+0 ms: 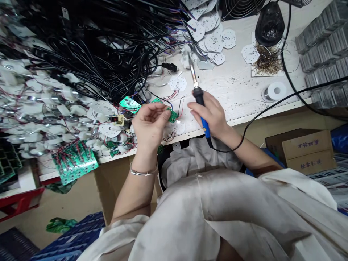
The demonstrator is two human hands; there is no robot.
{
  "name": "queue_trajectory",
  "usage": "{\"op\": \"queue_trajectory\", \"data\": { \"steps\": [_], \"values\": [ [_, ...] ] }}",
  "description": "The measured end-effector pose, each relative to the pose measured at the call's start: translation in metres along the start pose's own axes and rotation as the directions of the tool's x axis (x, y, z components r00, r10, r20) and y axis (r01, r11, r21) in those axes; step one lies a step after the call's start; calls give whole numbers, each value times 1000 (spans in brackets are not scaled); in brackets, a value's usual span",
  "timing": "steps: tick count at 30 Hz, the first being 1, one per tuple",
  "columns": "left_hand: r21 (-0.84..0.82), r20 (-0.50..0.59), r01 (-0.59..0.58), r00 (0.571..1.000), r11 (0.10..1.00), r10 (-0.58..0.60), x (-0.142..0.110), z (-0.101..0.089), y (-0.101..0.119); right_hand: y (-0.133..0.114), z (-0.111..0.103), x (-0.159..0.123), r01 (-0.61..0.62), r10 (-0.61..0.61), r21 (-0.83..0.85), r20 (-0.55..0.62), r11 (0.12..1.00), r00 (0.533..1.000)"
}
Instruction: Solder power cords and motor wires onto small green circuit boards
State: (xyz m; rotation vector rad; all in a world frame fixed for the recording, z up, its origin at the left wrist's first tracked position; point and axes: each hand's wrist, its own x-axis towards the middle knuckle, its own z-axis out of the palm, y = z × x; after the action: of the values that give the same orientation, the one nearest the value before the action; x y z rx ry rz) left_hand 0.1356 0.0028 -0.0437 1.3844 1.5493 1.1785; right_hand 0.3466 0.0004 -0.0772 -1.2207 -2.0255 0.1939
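My left hand pinches a small green circuit board between thumb and fingers, above the front of the bench. Thin red and black wires run off that board. In my right hand is a soldering iron with a blue and black handle, its metal tip pointing away from me. The iron's tip is apart from the board. Just behind the held board lies a white octagonal board with red wires. Another green board rests left of my left hand.
Black cables are heaped at the back left, beside white motor parts. A solder spool stands to the right, near the iron's stand. Stacked grey pieces line the right edge. The iron's cord crosses the bench edge.
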Motion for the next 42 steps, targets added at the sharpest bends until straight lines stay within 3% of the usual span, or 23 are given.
{"op": "queue_trajectory", "data": {
  "steps": [2, 5, 9, 14, 17, 20, 23, 27, 31, 36, 39, 42],
  "values": [
    [-115, -5, 79, 997, 990, -81, 2, 0, -1, -8, 10, 7, 60, -60, 27, 13, 998, 998],
    [-149, 10, 105, 994, 983, -105, 3, 1, -2, -19, 24, 10, 98, -98, 43, 1, 994, 995],
    [-187, 20, 92, 996, 978, -90, 1, 5, -2, -24, 35, 9, 26, -24, 39, -40, 999, 999],
    [-311, 11, 140, 990, 940, -144, 2, 6, -3, -16, 40, 7, -27, 27, 25, 6, 999, 1000],
    [-219, -44, 52, 997, 974, -63, 1, 5, -2, -13, 33, 1, -62, 62, 43, 9, 997, 998],
    [78, -26, -91, 995, 993, 93, -1, 7, -1, -12, 21, -8, -93, 94, 82, -5, 992, 996],
    [389, 98, -239, 971, 890, 218, -4, 13, 0, -10, 13, -16, -106, 112, 116, -51, 988, 992],
    [577, 246, -392, 920, 717, 305, -11, 28, 1, -7, 13, -20, -109, 118, 94, -90, 990, 989],
    [614, 361, -518, 855, 595, 372, -16, 39, -1, -6, 14, -17, -41, 76, 168, -206, 985, 976],
    [483, 479, -622, 777, 617, 408, -12, 38, -1, -9, 10, -17, -105, 156, 241, -203, 965, 967],
    [414, 531, -605, 767, 680, 360, -11, 37, 0, -9, 8, -20, -155, 217, 290, -197, 944, 956],
    [401, 507, -564, 793, 722, 339, -13, 38, -1, -8, 3, -23, -176, 237, 309, -173, 935, 956]
  ]
}}
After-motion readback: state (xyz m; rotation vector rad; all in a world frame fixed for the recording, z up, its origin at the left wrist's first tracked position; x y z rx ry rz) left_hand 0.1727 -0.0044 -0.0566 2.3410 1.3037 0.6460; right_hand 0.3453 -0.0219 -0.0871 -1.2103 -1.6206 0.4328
